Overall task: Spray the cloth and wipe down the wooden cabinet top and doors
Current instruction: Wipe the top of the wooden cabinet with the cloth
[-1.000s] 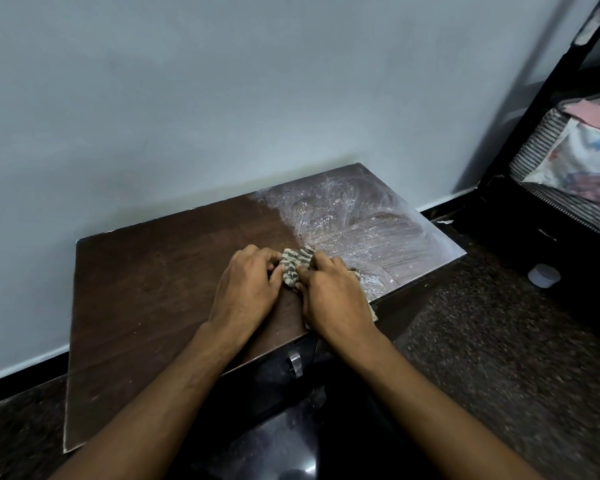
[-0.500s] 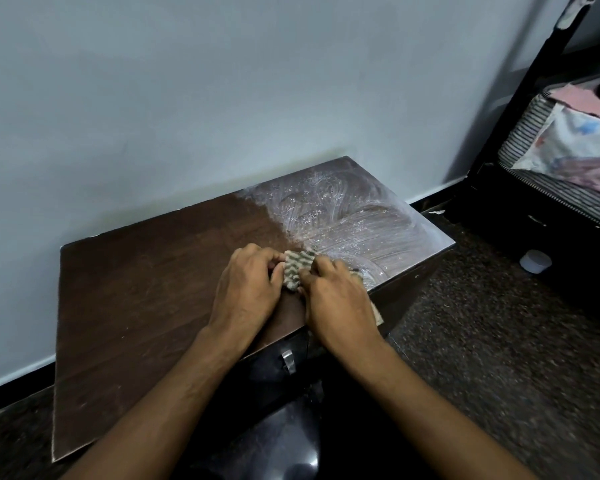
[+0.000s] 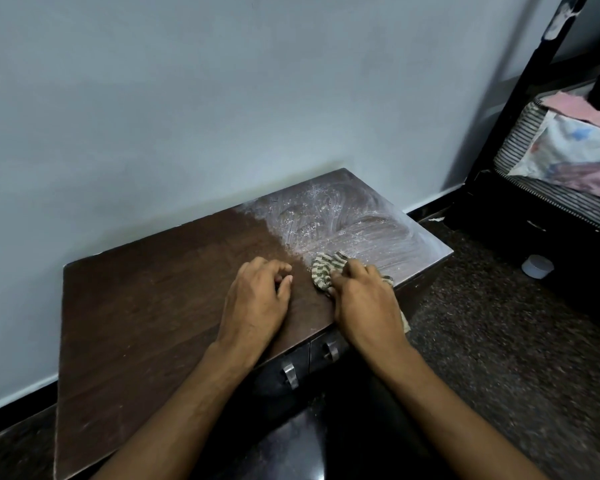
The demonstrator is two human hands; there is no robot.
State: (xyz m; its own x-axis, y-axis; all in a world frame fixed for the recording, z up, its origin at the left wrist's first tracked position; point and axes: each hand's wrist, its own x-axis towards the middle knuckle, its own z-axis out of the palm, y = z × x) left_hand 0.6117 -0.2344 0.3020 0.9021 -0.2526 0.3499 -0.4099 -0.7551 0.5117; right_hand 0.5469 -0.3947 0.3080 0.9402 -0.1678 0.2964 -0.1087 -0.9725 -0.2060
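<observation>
Now left hand (image 3: pixel 257 299) off cloth (image 3: pixel 326 268), fingers loosely curled, empty; right hand (image 3: pixel 368 303) alone grips it.

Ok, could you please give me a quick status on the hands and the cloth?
Right hand gripping striped cloth on cabinet top. Left hand on the wood, off the cloth, holding nothing. Right end streaked white; nothing in the way.

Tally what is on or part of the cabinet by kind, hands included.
Hands: 2, left hand and right hand
Cloths: 1, striped cloth
Door handles: 2, left handle and right handle
Cabinet tops: 1, wooden top
Total: 6
</observation>
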